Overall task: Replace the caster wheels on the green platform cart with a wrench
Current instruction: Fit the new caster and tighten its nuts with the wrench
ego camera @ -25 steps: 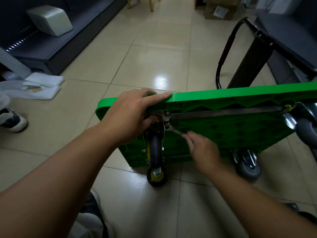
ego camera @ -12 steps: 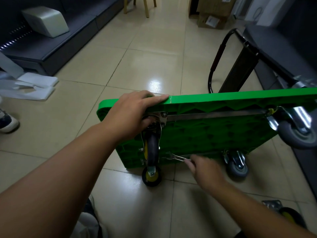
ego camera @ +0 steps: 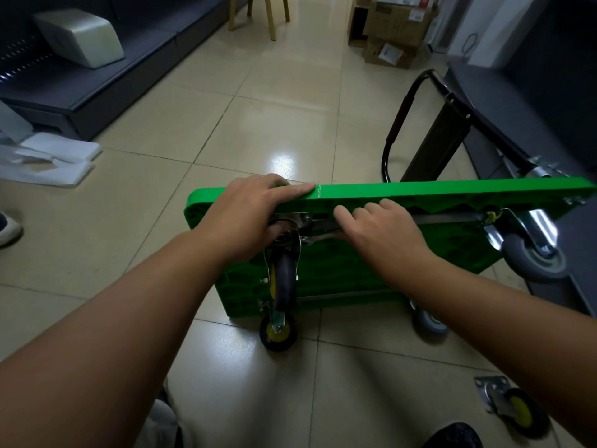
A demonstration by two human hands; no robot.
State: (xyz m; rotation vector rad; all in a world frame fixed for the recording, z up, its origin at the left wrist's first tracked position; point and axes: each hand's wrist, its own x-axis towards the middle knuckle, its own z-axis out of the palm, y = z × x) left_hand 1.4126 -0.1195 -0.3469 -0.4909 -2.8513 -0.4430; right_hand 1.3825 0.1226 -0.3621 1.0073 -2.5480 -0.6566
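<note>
Nearest, on the tiled floor (ego camera: 252, 101), lies a loose yellow-hubbed black caster (ego camera: 513, 412), probably a spare. Beyond, the right hand (ego camera: 384, 234) curls round a slim steel wrench (ego camera: 318, 238) set at the mounted caster (ego camera: 283, 282). The left hand (ego camera: 248, 218) grips the top edge of the upended green plastic platform cart (ego camera: 420, 192), steadying it.

Open floor (ego camera: 155, 227) lies left of the green cart (ego camera: 420, 191); 1 loose caster (ego camera: 513, 412) near right and the black handle (ego camera: 398, 124) far right crowd passage.
</note>
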